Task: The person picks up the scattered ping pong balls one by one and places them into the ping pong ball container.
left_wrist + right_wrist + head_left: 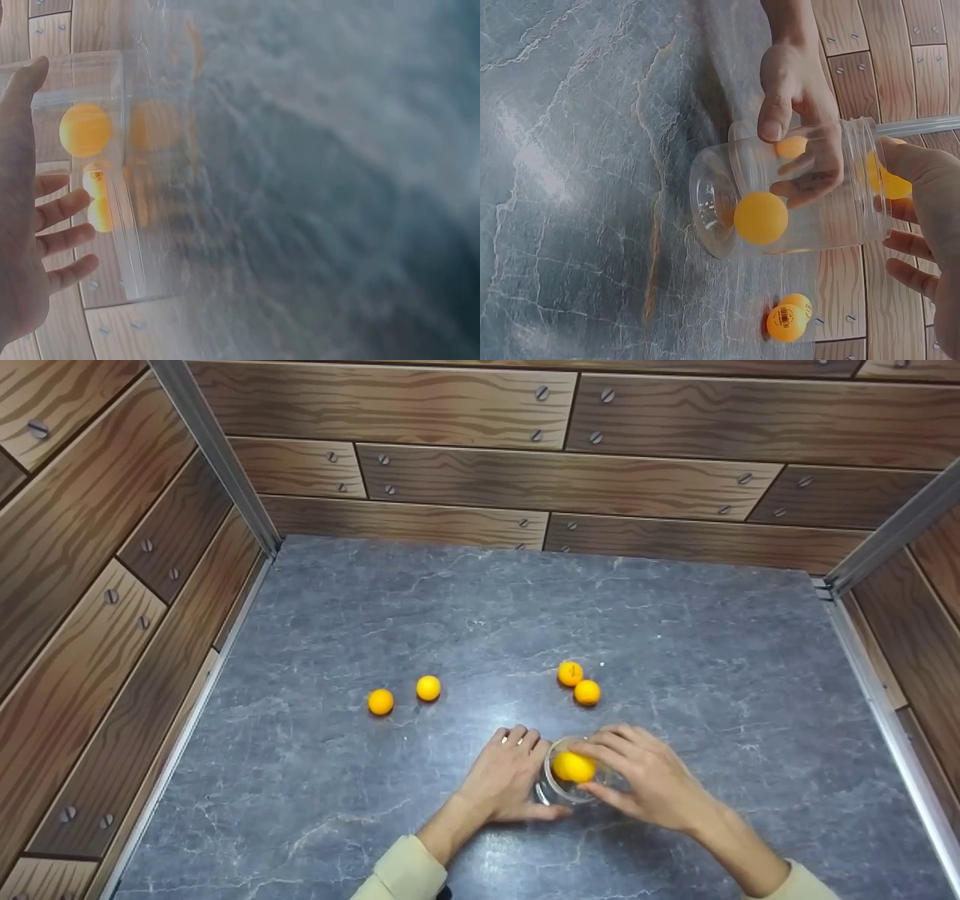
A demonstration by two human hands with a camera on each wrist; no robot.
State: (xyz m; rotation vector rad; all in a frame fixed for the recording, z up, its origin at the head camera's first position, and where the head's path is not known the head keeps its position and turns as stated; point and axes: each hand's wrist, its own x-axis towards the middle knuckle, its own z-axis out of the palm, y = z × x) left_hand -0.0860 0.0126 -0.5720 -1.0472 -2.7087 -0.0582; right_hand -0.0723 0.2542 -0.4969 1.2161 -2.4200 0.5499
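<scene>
Orange, one ball (581, 770) sits pinched in the right hand (643, 774) at the mouth of one clear jar (821, 225), which the left hand (507, 774) grips. We count a second ball (761, 218) inside, four others (587, 693) nearer the table's (480, 607) far edge.

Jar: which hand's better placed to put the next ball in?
Likely the right hand: it pinches a ball at the mouth of the jar, so probably needs only to let go. The left hand is beside the jar with no ball, better placed to steady it.
</scene>
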